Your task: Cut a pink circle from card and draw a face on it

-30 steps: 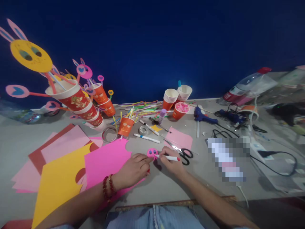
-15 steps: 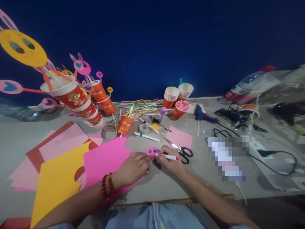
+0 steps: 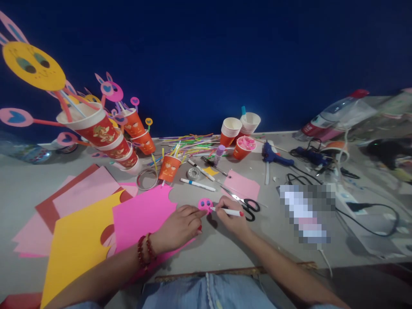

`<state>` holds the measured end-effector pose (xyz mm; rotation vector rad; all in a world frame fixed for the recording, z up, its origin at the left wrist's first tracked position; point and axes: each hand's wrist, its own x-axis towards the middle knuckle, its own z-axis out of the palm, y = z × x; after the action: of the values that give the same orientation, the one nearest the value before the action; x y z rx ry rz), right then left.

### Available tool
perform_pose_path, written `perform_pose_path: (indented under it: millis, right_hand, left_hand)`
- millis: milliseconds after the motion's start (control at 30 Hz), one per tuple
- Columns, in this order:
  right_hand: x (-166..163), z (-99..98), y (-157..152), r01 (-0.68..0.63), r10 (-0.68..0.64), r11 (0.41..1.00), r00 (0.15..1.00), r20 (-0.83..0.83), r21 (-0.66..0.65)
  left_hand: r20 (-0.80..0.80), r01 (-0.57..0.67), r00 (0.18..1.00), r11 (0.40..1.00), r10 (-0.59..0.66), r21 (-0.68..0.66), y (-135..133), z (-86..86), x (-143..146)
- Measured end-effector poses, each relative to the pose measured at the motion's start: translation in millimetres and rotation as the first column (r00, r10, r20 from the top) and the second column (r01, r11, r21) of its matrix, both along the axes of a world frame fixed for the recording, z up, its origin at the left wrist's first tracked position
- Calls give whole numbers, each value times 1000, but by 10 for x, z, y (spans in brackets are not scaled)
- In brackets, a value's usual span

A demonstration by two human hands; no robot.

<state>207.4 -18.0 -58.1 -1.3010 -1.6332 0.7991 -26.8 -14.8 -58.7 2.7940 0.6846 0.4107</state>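
My left hand (image 3: 180,226) rests palm down, its fingertips against the lower edge of a small pink paper circle (image 3: 205,202) that lies on the table. Two dark blue eye spots show on that circle. A small red marker cap (image 3: 199,229) pokes out between the thumb and curled fingers of this hand. In my right hand (image 3: 232,216) is a white marker (image 3: 230,211) with a red end, gripped like a pen. Its tip touches the circle or is just above it, below the eyes; any mark there is too small to tell.
Scissors (image 3: 242,199) lie right of my hands beside a light pink sheet (image 3: 241,184). Cut coloured paper (image 3: 80,240) spreads on the left. Behind stand decorated cups (image 3: 96,128), pipe cleaners (image 3: 193,143) and tape (image 3: 193,173). A glue gun (image 3: 273,156), cables and a blurred-out phone are on the right.
The marker in my right hand has shifted very slightly to the right. My left hand and the pink paper circle stay where they were.
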Motion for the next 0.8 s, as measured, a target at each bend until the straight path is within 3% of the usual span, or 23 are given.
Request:
perform_pose_path:
  millis: [467,800]
  right_hand:
    - [7,-18,6,-61,64,997,996,68,-49]
    - [-4,8,-3,13,-13,1000,1000,12,-21]
  left_hand:
    - [-20,2,1000,1000,-2,-5,8,10,-4]
    - [-17,0,1000,1000,-1,-7,6,27,0]
